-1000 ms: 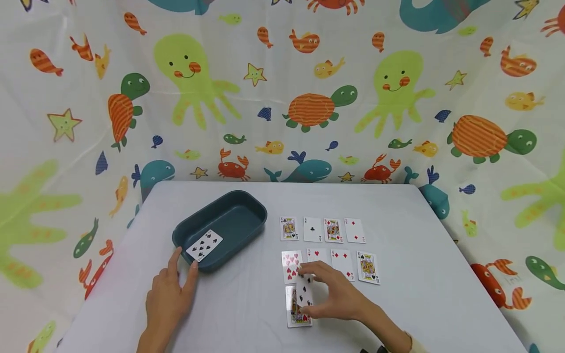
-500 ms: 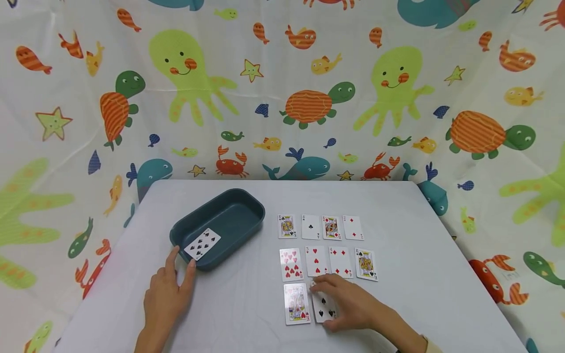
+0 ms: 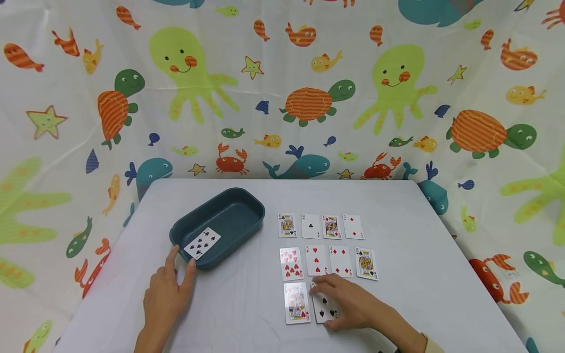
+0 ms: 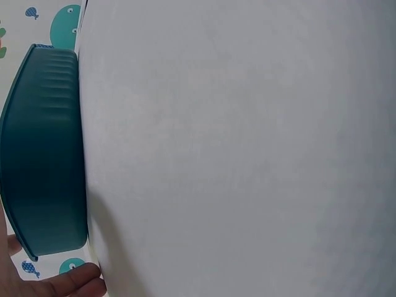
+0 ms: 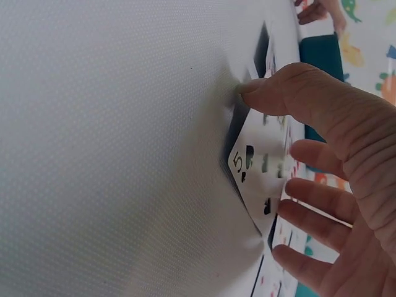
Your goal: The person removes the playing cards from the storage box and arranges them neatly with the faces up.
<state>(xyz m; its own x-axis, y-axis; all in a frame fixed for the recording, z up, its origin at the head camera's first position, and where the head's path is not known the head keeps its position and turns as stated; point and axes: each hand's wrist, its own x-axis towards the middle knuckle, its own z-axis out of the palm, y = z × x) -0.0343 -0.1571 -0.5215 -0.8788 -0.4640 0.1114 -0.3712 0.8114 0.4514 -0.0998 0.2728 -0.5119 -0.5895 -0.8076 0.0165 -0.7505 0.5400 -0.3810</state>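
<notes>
My right hand (image 3: pixel 353 304) holds a five of spades playing card (image 3: pixel 324 310) by its opposite edges, thumb at the near edge and fingers at the far one. In the right wrist view the card (image 5: pixel 257 151) lies low at the tabletop, partly hidden by the hand. Just left of it is a king of hearts (image 3: pixel 296 303), face up. My left hand (image 3: pixel 167 294) rests with its index finger and thumb at the near end of a dark teal tray (image 3: pixel 236 223). Inside the tray lies a spade card (image 3: pixel 202 243).
Two face-up rows of cards lie beyond the right hand. The middle row includes a heart card (image 3: pixel 291 264) and a king of spades (image 3: pixel 366 264); the far row includes a king of clubs (image 3: pixel 287 225). A sea-animal curtain (image 3: pixel 176 142) hangs behind the white table (image 3: pixel 419 245).
My right hand has moved right and slightly down with the five of spades, from over the king of hearts to the spot beside it. The left hand has stayed at the tray.
</notes>
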